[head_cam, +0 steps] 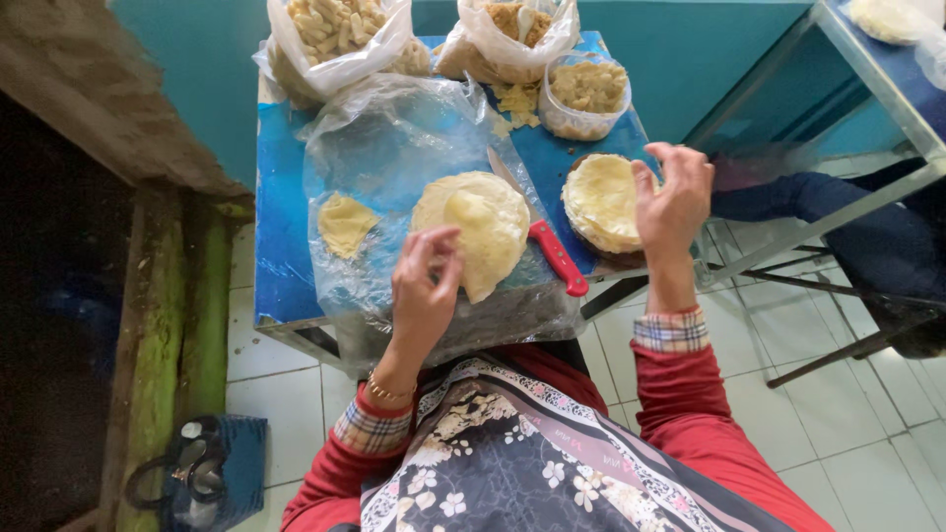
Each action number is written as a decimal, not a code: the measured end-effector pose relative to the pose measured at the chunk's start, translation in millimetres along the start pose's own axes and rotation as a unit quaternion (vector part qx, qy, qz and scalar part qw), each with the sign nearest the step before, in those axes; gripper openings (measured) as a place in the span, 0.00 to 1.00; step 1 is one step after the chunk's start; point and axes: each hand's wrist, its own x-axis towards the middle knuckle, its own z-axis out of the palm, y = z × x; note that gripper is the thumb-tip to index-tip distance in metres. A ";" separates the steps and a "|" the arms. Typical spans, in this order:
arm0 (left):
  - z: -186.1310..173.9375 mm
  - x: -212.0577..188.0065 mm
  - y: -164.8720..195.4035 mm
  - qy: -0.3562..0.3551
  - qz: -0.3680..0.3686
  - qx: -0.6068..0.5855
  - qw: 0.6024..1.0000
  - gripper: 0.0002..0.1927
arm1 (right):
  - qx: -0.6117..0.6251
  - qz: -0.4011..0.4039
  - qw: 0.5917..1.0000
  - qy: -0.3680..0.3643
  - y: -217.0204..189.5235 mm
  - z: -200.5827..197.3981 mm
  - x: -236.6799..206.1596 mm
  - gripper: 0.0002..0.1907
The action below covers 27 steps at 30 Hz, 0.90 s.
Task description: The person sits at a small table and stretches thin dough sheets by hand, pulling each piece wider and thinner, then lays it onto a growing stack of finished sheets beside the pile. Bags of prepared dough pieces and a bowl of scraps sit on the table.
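Red-handled knife (pixel 549 246), bagged snacks (pixel 335 34), filled plastic tub (pixel 586 96), folded wrapper piece (pixel 345 224), blue table (pixel 281 246)

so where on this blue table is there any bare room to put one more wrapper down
Barest: the blue table strip left of the clear plastic sheet. Smaller gaps: between the small wrapper piece and the round wrapper, and above the red-handled knife. The far edge is crowded with bags.
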 end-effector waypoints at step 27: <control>-2.8 -2.7 24.6 -0.065 0.014 -0.179 0.982 0.20 | 0.610 0.196 0.697 -0.321 -97.4 5.3 -27.5 0.11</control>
